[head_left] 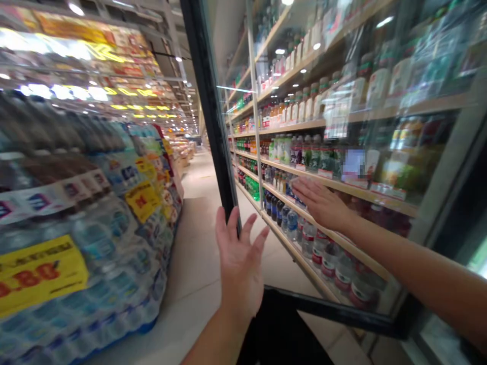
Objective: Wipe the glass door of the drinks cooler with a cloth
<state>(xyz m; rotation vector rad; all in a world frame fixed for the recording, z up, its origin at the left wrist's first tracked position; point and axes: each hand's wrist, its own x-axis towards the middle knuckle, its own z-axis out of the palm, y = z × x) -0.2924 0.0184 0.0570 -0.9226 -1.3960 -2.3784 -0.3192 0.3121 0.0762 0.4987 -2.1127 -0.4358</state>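
Head view: door (216,152) standing open

Nearest, the left hand (240,261) is empty, fingers spread before the door's left edge; contact cannot be told. Farther, the right hand (323,203), likewise empty, extends flat-fingered toward the glass between the top and bottom edges, a posture apparently suited to bracing. Beyond, bottles (308,241) line the shelves' (291,125) front edges, presumably keeping labels legible.

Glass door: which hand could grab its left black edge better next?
Probably the left hand: it is open and overlaps the black edge in this view, though touching is unclear. The right hand appears farther right, away from that edge.
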